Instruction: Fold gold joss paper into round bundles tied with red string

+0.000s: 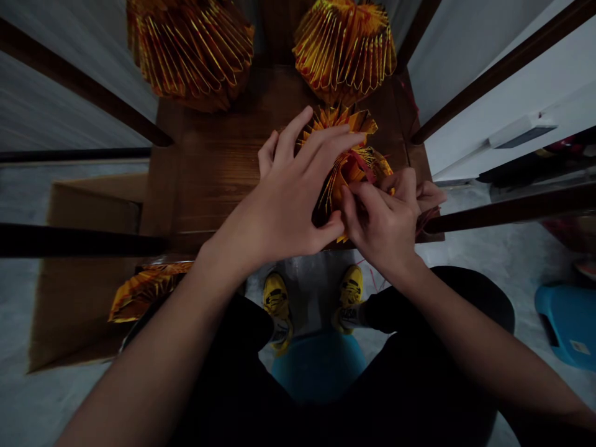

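Observation:
A pleated gold-and-red paper ornament (338, 177) lies near the front right edge of a dark wooden chair seat, partly hidden under my hands. My left hand (298, 174) spans it from the left, fingers stretched over the top and thumb at the near edge. From the right, my right hand (384, 214) pinches at its folded edge with thumb and forefinger, the other fingers curled. A strip of red ribbon (363, 164) shows in the folds beside the right fingertips. Exactly what lies between those fingertips is hard to see.
Two larger pleated paper ornaments (190, 56) (347, 53) stand at the back of the wooden seat (214, 155). Dark bars rise around it. At left, a cardboard box (84, 248) stands near another folded paper piece (144, 292). A blue stool (568, 326) is at right.

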Tool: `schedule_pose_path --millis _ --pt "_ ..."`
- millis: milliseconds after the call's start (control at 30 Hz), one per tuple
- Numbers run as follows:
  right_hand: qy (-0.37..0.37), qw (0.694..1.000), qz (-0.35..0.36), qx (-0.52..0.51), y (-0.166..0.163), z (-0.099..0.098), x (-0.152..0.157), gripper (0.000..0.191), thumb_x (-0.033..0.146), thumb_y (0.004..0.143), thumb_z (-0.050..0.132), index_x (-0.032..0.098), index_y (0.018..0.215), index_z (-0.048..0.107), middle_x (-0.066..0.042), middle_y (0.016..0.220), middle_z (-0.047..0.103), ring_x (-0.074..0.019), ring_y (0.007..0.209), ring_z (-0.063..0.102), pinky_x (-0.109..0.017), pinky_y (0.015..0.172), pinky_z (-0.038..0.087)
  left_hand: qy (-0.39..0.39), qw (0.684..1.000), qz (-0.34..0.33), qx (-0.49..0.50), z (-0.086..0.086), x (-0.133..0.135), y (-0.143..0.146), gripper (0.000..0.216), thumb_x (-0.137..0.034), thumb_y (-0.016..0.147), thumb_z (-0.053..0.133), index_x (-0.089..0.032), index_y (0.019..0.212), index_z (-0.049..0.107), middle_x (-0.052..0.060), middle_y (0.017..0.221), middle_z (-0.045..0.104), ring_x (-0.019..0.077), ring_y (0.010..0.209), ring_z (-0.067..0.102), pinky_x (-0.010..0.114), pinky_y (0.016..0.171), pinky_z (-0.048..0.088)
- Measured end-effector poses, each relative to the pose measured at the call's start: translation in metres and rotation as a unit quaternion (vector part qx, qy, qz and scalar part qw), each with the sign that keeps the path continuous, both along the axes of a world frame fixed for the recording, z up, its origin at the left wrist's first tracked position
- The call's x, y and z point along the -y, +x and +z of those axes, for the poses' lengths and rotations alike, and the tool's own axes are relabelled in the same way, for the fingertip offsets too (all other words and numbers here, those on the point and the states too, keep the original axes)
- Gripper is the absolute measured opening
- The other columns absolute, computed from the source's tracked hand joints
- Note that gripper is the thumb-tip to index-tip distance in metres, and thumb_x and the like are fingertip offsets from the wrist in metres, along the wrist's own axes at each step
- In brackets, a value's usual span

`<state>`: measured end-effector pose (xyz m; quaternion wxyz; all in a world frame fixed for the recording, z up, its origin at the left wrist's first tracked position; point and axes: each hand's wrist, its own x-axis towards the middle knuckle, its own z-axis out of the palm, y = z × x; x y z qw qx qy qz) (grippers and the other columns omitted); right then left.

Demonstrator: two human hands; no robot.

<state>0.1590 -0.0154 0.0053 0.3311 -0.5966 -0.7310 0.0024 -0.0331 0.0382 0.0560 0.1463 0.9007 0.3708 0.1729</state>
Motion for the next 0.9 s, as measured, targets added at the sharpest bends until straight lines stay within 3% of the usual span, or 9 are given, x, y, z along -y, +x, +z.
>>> schedule_pose_path --millis 233,367,633,800,900 --pt "0.006 0.999 -0.040 -0.008 0.024 0.005 -0.003 0.026 0.042 0.109 0.053 0.028 0.107 0.074 -0.008 0.080 0.072 -0.0407 0.110 0.066 -0.067 0.102 0.043 -0.022 1.000 -0.016 0.013 0.001 -0.005 -0.008 0.077 -0.031 0.091 0.056 -0.041 0.164 0.032 -0.004 0.178 0.036 0.0319 0.173 0.011 0.068 0.133 0.027" --pt "-0.004 1.000 -0.014 0.017 0.038 0.004 -0.007 0.026 0.045 0.109 0.056 0.028 0.102 0.074 -0.007 0.084 0.075 -0.0368 0.104 0.067 -0.067 0.106 0.040 -0.020 1.000 -0.017 0.009 0.002 -0.005 -0.007 0.075 -0.029 0.089 0.056 -0.035 0.162 0.036 -0.003 0.178 0.037 0.0326 0.173 0.011 0.067 0.135 0.024" --pt "0.014 0.999 -0.037 0.019 0.032 -0.002 -0.010 0.028 0.046 0.110 0.053 0.029 0.104 0.074 -0.007 0.079 0.070 -0.0425 0.114 0.068 -0.066 0.105 0.041 -0.009 0.999 -0.036 0.017 0.000 -0.006 -0.006 0.073 -0.028 0.090 0.058 -0.036 0.160 0.038 -0.001 0.177 0.039 0.0355 0.173 0.013 0.071 0.135 0.024" --pt "0.044 0.998 -0.044 0.019 0.025 0.002 -0.011 0.035 0.043 0.110 0.052 0.028 0.083 0.068 -0.007 0.069 0.066 -0.0397 0.104 0.069 -0.061 0.095 0.047 -0.008 0.999 -0.032 0.013 -0.001 -0.006 -0.005 0.072 -0.029 0.092 0.057 -0.040 0.160 0.037 -0.003 0.177 0.038 0.0335 0.173 0.011 0.071 0.135 0.023" --pt "0.050 0.997 -0.057 0.033 0.024 0.003 -0.012 0.039 0.042 0.110 0.053 0.026 0.076 0.064 -0.006 0.064 0.061 -0.0384 0.099 0.069 -0.063 0.097 0.047 -0.003 0.999 -0.036 0.013 -0.001 -0.005 -0.004 0.071 -0.028 0.092 0.057 -0.037 0.160 0.038 -0.001 0.177 0.038 0.0355 0.173 0.012 0.073 0.134 0.024"
